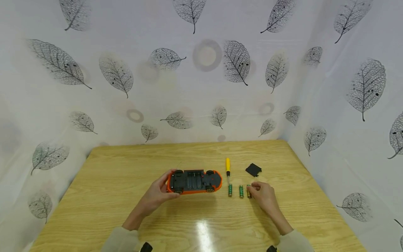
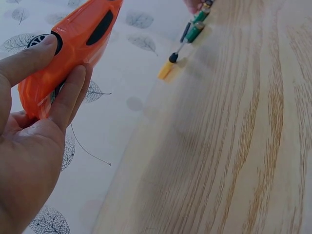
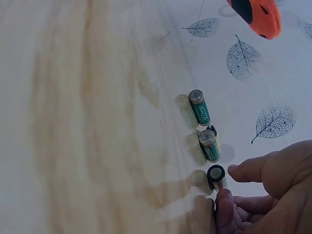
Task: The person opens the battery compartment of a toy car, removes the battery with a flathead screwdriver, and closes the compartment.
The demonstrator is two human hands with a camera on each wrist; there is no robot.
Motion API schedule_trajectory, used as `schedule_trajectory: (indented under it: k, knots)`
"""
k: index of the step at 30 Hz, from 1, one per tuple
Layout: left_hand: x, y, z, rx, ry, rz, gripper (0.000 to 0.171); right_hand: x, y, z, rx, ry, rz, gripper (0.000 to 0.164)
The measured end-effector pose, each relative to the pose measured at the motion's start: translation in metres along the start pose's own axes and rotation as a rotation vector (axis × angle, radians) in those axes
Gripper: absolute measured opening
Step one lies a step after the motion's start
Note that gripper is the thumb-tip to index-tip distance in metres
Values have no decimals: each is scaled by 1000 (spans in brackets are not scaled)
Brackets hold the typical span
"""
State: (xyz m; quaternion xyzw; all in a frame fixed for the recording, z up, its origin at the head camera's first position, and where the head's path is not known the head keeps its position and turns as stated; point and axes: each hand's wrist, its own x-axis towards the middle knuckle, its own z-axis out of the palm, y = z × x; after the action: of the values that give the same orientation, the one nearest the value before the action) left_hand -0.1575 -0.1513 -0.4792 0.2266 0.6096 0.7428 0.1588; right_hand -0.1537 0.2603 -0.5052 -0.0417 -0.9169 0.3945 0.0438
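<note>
My left hand [image 1: 155,194] grips the rear end of an orange toy car [image 1: 195,182], held above the table with its black underside and uncovered battery compartment facing up. The thumb lies by a wheel in the left wrist view. To the right, my right hand [image 1: 264,196] is at the rightmost of three green batteries [image 1: 249,191]. In the right wrist view, a fingertip covers part of that battery [image 3: 216,174], while the thumb stands slightly apart from it. The middle battery [image 1: 241,191] and left battery [image 1: 230,190] lie in a row beside it.
A screwdriver [image 1: 228,166] with a yellow handle lies behind the left battery, its shaft pointing toward me. Farther back on the right is a black battery cover [image 1: 253,169]. Leaf-printed cloth [image 1: 201,87] surrounds the wooden table [image 1: 119,168] at the back and sides.
</note>
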Motion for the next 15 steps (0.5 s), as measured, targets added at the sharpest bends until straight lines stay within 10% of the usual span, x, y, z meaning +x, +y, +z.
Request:
schedule_trajectory:
  k: [15]
  knots:
    - [-1, -1, -1, 8, 4, 9, 91, 1, -5, -12, 128, -44, 74, 40]
